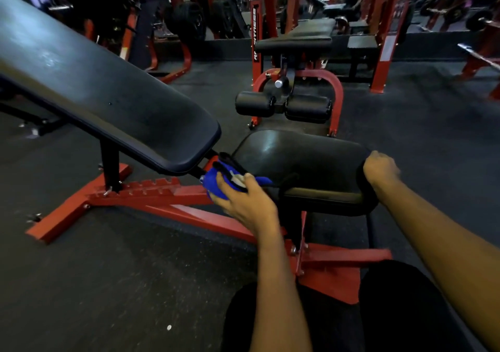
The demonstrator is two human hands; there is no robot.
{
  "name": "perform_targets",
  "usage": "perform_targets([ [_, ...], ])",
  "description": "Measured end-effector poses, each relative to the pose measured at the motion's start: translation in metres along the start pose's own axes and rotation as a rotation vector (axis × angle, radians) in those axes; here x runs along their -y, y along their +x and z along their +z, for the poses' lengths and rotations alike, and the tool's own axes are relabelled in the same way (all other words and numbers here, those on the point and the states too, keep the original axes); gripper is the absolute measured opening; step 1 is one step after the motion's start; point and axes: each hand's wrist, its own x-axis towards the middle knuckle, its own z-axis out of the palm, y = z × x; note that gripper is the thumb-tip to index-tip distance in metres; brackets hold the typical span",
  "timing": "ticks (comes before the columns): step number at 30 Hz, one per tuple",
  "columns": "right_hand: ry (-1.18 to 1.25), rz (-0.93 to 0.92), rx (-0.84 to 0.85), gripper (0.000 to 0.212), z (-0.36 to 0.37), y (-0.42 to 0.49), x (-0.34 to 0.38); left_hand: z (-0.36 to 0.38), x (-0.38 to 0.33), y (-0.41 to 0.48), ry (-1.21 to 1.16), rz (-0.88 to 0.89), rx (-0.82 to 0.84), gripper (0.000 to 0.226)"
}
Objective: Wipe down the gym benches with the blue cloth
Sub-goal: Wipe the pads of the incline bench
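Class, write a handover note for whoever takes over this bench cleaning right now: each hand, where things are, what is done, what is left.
Left hand: grips the cloth at the near left corner of the seat, by the gap below the backrest.
Right hand: fingers curl over the seat's right end, apparently steadying it.
Done: the picture does not show which surfaces are already wiped.
Left: probably finish the seat, wipe the backrest, then move to the second bench behind.
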Motion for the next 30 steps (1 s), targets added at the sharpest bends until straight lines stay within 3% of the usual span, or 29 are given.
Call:
perform_targets([
  [1, 0.013, 0.007, -0.003, 0.054, -0.003, -0.002, 0.000, -0.006, -0.001, 0.016, -0.037, 0.045, -0.016, 0.057],
  [3, 0.027, -0.004, 0.019, 0.055, -0.003, -0.004, 0.003, -0.018, -0.005, 0.045, 0.063, 0.134, 0.102, 0.041],
  [7, 0.019, -0.025, 0.034, 0.054, -0.002, -0.003, -0.002, -0.032, -0.031, 0.090, 0.407, 0.259, 0.489, 0.051],
  [9, 0.002, -0.028, 0.035, 0.054, -0.004, -0.002, -0.001, -0.015, -0.054, 0.108, 0.618, 0.313, 0.604, 0.041],
  [11, -0.002, -0.048, 0.050, 0.052, -0.008, -0.003, 0.000, 0.011, -0.074, 0.121, 0.685, 0.325, 0.683, 0.037],
  [18, -0.002, -0.076, 0.066, 0.048, -0.002, 0.008, -0.003, 0.037, -0.059, 0.124, 0.866, 0.406, 0.691, 0.048],
  [25, 0.041, -0.137, 0.101, 0.046, -0.006, 0.009, -0.010, 0.107, -0.056, 0.194, 0.648, 0.214, 0.862, 0.030],
  [30, 0.069, -0.141, 0.126, 0.044, -0.005, 0.011, -0.011, 0.060, -0.055, 0.149, 0.772, 0.417, 0.715, 0.040],
])
